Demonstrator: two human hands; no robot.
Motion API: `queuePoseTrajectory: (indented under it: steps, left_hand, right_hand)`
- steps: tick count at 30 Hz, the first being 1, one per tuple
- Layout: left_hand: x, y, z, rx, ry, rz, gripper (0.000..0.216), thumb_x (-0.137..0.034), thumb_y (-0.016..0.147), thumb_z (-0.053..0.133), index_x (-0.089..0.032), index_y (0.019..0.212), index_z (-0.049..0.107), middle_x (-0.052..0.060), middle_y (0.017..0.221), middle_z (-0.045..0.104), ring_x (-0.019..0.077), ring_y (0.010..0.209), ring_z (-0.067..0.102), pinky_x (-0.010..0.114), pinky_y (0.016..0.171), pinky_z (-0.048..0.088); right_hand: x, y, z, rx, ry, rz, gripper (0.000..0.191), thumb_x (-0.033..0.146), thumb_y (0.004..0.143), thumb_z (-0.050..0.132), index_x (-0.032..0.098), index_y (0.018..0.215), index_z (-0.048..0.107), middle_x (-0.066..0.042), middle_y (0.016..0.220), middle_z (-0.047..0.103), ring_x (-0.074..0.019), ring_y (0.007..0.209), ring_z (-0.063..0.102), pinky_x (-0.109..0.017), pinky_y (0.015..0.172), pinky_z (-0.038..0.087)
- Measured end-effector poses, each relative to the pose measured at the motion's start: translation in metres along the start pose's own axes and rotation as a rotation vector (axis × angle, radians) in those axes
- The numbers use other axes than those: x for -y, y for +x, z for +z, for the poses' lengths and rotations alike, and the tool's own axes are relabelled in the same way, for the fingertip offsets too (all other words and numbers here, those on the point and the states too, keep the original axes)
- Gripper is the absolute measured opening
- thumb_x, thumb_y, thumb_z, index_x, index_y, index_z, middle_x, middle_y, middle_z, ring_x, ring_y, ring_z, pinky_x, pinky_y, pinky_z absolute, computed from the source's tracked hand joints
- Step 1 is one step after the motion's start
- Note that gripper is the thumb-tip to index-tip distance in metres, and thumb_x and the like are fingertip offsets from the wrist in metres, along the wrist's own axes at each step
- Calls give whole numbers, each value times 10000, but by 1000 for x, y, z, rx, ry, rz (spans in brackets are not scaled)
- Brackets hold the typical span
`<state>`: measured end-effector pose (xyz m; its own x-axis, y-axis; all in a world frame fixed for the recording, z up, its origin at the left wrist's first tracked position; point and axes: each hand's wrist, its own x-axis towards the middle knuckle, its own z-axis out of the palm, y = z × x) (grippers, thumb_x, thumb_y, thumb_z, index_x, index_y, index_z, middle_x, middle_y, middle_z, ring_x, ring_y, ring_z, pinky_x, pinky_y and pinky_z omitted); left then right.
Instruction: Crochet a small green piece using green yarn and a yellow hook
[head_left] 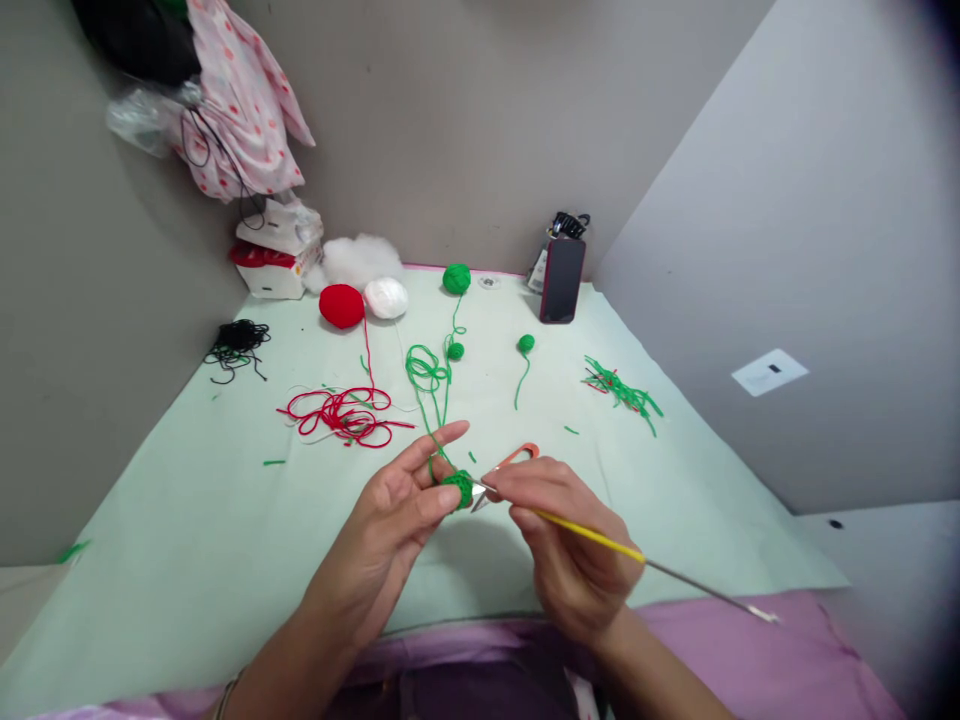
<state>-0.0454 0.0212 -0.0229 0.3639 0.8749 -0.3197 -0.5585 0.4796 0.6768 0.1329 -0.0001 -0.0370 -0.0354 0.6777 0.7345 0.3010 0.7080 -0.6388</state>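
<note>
Pinched between the thumb and fingers of my left hand (pixel 405 500) is a small green crochet piece (pixel 457 488). Green yarn (pixel 426 372) runs from it over my left fingers and back across the table in loose loops to a green yarn ball (pixel 456 279). My right hand (pixel 574 535) grips a crochet hook (pixel 592 535) with a yellow handle and a metal shaft that sticks out toward the lower right. The hook's tip meets the right side of the green piece. Scissors with an orange handle (pixel 529 449) lie behind my right fingers, partly hidden.
Red (pixel 341 306) and white (pixel 386 298) yarn balls sit at the back left, near white stuffing (pixel 360 260). Tangled red yarn (pixel 345 415) and black yarn (pixel 238 342) lie left. Two small green balls (pixel 526 343), green scraps (pixel 622 390) and an upright phone (pixel 562 280) are farther back.
</note>
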Motion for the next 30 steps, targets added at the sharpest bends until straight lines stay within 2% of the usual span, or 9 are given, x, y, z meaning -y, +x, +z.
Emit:
queuePoseTrajectory:
  steps: [6, 9, 12, 17, 20, 23, 26, 28, 30]
  left_hand:
    - [-1, -1, 0, -58, 76, 64, 450, -273, 763, 948, -264, 1205, 868, -13, 875, 644, 134, 820, 560, 257, 849, 470]
    - [1, -1, 1, -5, 130, 84, 444, -298, 768, 950, -293, 1206, 870, -1, 893, 672, 164, 877, 605, 285, 894, 490]
    - [3, -1, 2, 50, 158, 80, 435, -321, 793, 941, -313, 1221, 864, 22, 925, 718, 222, 988, 665, 356, 998, 506]
    - [7, -2, 1, -28, 204, 138, 390, -331, 816, 948, -315, 1198, 870, -3, 881, 692, 190, 943, 667, 316, 962, 532]
    - [10, 2, 3, -60, 145, 154, 450, -313, 800, 970, -337, 1235, 857, -23, 870, 717, 143, 886, 656, 264, 922, 518]
    - [10, 5, 4, 3, 18, 31, 481, -348, 760, 992, -291, 1221, 867, 6, 891, 762, 158, 917, 683, 277, 944, 515]
    - [6, 4, 3, -2, -32, -45, 415, -356, 728, 998, -234, 1112, 901, 16, 845, 743, 149, 855, 665, 266, 895, 516]
    - [4, 3, 2, -41, 1, 8, 371, -338, 742, 985, -255, 1095, 905, -4, 818, 713, 135, 822, 638, 257, 875, 506]
    - [5, 1, 1, -42, 89, 81, 359, -328, 775, 968, -305, 1127, 897, -13, 833, 703, 149, 876, 642, 263, 908, 499]
  right_hand:
    - [2, 1, -1, -126, 232, 266, 167, 223, 1062, 657, 245, 1081, 822, -57, 897, 818, -182, 713, 730, -357, 693, 628]
    - [-1, 5, 3, -117, 307, 322, 148, 296, 1047, 700, 243, 1007, 833, -59, 890, 825, -188, 726, 751, -337, 659, 628]
    - [-4, 10, 8, -76, 267, 295, 145, 329, 1025, 737, 251, 987, 853, -69, 906, 853, -224, 855, 801, -322, 669, 651]
    - [-2, 8, 8, -51, 169, 270, 165, 292, 1061, 680, 253, 1039, 838, -52, 876, 838, -189, 757, 779, -309, 666, 662]
    - [0, 2, 6, 20, -82, 76, 234, 147, 1036, 674, 274, 1161, 825, -71, 997, 833, -205, 878, 794, -327, 739, 667]
    - [0, -1, 4, 51, -228, -87, 379, 67, 992, 685, 297, 1269, 803, -87, 1098, 835, -229, 962, 792, -361, 794, 659]
    - [-1, 1, 2, -49, -52, 30, 297, 111, 1035, 640, 279, 1216, 805, -61, 958, 833, -214, 828, 765, -388, 769, 640]
    - [-2, 5, 2, -111, 111, 183, 194, 192, 1057, 653, 268, 1121, 820, -39, 858, 810, -194, 738, 725, -364, 711, 619]
    - [-3, 8, 4, -92, 229, 272, 149, 267, 1056, 687, 264, 1053, 836, -41, 864, 816, -188, 761, 731, -331, 689, 611]
